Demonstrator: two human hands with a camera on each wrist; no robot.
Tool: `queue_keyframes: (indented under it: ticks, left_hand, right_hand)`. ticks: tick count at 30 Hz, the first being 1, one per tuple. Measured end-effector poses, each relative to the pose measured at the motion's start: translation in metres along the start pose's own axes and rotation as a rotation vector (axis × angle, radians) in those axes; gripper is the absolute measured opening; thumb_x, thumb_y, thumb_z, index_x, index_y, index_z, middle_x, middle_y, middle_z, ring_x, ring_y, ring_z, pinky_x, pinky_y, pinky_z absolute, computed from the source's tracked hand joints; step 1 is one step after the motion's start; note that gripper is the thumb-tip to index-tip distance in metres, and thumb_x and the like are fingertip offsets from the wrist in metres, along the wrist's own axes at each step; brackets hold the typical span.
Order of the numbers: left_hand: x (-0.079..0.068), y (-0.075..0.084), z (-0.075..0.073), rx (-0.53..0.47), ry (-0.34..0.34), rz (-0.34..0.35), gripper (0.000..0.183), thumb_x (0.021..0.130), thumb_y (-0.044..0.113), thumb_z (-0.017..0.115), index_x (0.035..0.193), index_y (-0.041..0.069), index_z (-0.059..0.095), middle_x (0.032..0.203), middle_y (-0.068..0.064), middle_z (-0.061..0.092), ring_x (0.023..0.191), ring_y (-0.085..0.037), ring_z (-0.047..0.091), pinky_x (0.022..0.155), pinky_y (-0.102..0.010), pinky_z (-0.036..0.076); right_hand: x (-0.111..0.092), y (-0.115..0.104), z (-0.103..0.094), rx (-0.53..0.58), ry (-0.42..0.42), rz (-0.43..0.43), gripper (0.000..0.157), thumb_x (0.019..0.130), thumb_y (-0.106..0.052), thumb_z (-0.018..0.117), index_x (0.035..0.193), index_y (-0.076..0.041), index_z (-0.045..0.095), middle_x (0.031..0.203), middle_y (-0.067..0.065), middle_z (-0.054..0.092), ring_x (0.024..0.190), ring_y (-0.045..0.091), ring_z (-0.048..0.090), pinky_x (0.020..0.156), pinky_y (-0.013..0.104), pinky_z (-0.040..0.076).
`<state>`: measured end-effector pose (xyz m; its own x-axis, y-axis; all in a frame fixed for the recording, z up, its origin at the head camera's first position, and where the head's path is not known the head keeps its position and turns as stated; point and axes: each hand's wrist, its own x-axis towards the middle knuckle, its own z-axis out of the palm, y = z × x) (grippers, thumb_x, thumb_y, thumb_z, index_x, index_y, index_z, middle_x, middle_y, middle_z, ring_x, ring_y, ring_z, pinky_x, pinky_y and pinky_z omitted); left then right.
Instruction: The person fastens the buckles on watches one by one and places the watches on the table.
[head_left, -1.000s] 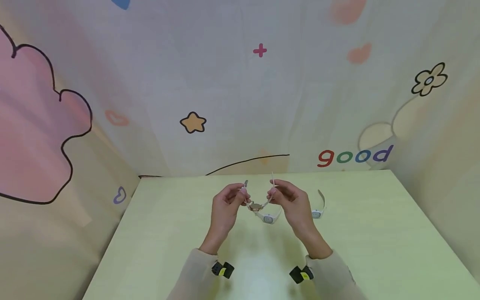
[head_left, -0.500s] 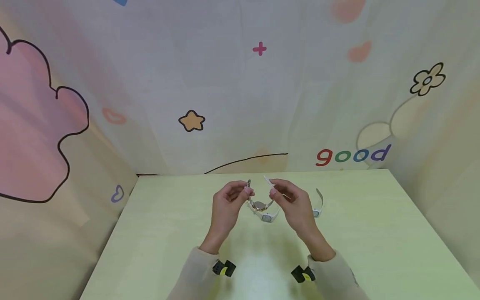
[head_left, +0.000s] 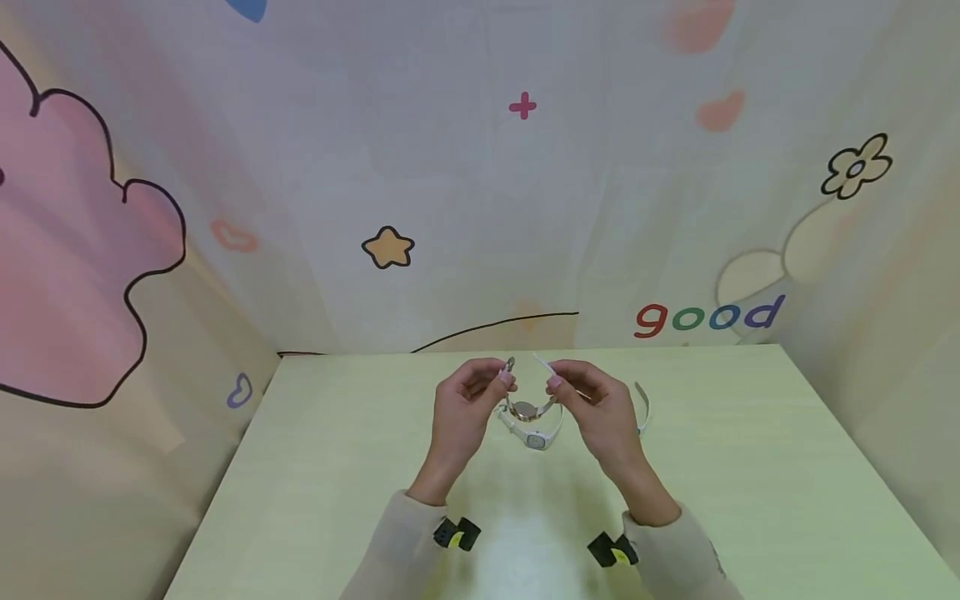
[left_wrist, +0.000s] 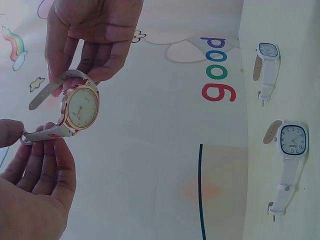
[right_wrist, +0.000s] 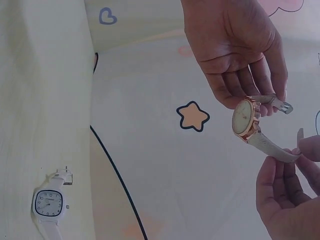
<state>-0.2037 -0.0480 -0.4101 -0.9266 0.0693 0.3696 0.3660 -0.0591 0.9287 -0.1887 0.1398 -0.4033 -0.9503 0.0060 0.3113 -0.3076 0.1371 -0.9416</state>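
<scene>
A wristwatch with a round rose-gold case (left_wrist: 81,106) and a white strap hangs in the air between both hands, its strap undone. My left hand (head_left: 462,408) pinches the buckle end between thumb and fingers; the metal buckle (right_wrist: 285,107) juts out past them in the right wrist view. With thumb and fingers, my right hand (head_left: 602,410) pinches the other strap half, whose holed tip (left_wrist: 40,100) sticks out free. The dial faces away from the palms. Beyond and below the held watch, a white square-faced watch (head_left: 536,440) lies on the table.
Another white square-faced watch (left_wrist: 268,50) lies further right on the table, mostly behind the right hand in the head view. The pale green-yellow table (head_left: 337,467) ends at a printed cloth backdrop (head_left: 450,167). Small black devices sit on both wrists.
Both hands have shifted slightly right with the round watch. The right strap end has tipped from upright toward the left, and the ends are closer together. The far right watch is now more covered.
</scene>
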Motion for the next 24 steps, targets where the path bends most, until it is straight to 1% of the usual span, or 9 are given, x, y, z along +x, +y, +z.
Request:
queue_keyframes:
  ticks: [1, 4, 7, 9, 13, 20, 24]
  left_hand:
    - [0.000, 0.001, 0.001, -0.002, -0.001, 0.001, 0.019, 0.094, 0.014, 0.067, 0.109, 0.002, 0.067, 0.099, -0.022, 0.071, 0.085, -0.008, 0.069, 0.081, -0.026, 0.058]
    - [0.000, 0.004, 0.002, -0.005, -0.002, 0.003, 0.019, 0.094, 0.012, 0.066, 0.109, 0.001, 0.066, 0.098, -0.022, 0.070, 0.085, -0.007, 0.068, 0.080, -0.025, 0.057]
    - [-0.001, 0.007, 0.003, -0.005, -0.013, 0.005, 0.017, 0.094, 0.010, 0.064, 0.109, 0.001, 0.066, 0.098, -0.024, 0.069, 0.084, -0.007, 0.067, 0.080, -0.024, 0.057]
    - [-0.002, 0.009, 0.004, -0.010, -0.027, 0.006, 0.017, 0.094, 0.009, 0.063, 0.109, 0.000, 0.066, 0.098, -0.025, 0.069, 0.083, -0.007, 0.067, 0.080, -0.025, 0.057]
    - [-0.004, 0.013, 0.005, -0.011, -0.040, 0.003, 0.018, 0.094, 0.007, 0.062, 0.110, 0.000, 0.066, 0.099, -0.026, 0.069, 0.083, -0.007, 0.067, 0.082, -0.026, 0.057]
    - [-0.006, 0.014, 0.005, 0.051, -0.065, 0.027, 0.016, 0.094, 0.012, 0.065, 0.108, 0.004, 0.067, 0.096, -0.021, 0.070, 0.082, -0.008, 0.066, 0.084, -0.027, 0.054]
    - [-0.007, 0.014, 0.005, 0.063, -0.077, 0.037, 0.017, 0.094, 0.013, 0.065, 0.108, 0.004, 0.067, 0.096, -0.020, 0.069, 0.082, -0.008, 0.066, 0.084, -0.028, 0.054]
  right_hand:
    - [0.000, 0.000, -0.001, 0.004, -0.001, -0.005, 0.023, 0.092, -0.014, 0.069, 0.113, -0.003, 0.068, 0.098, 0.009, 0.070, 0.087, 0.008, 0.067, 0.081, 0.021, 0.056]
    - [-0.002, -0.001, -0.002, 0.023, -0.016, -0.019, 0.022, 0.092, -0.011, 0.069, 0.112, -0.001, 0.068, 0.095, -0.002, 0.070, 0.087, 0.009, 0.067, 0.081, 0.021, 0.057]
    - [-0.003, -0.002, -0.003, 0.040, -0.032, -0.032, 0.021, 0.092, -0.010, 0.068, 0.111, 0.000, 0.068, 0.094, -0.011, 0.069, 0.088, 0.009, 0.066, 0.081, 0.021, 0.057]
    - [-0.005, -0.002, -0.003, 0.035, -0.038, -0.040, 0.020, 0.092, -0.008, 0.068, 0.110, 0.001, 0.068, 0.094, -0.014, 0.068, 0.088, 0.008, 0.065, 0.081, 0.021, 0.057]
    - [-0.007, -0.003, -0.003, 0.019, -0.048, -0.049, 0.018, 0.093, -0.008, 0.067, 0.108, 0.000, 0.068, 0.095, -0.013, 0.067, 0.089, 0.008, 0.065, 0.081, 0.021, 0.056]
    - [-0.009, -0.004, -0.001, 0.029, -0.065, -0.066, 0.018, 0.093, -0.009, 0.067, 0.108, 0.000, 0.069, 0.097, -0.011, 0.068, 0.090, 0.009, 0.065, 0.082, 0.022, 0.056]
    - [-0.009, -0.007, 0.000, 0.033, -0.068, -0.080, 0.018, 0.092, -0.007, 0.067, 0.108, 0.002, 0.068, 0.098, -0.012, 0.068, 0.091, 0.008, 0.065, 0.082, 0.021, 0.056]
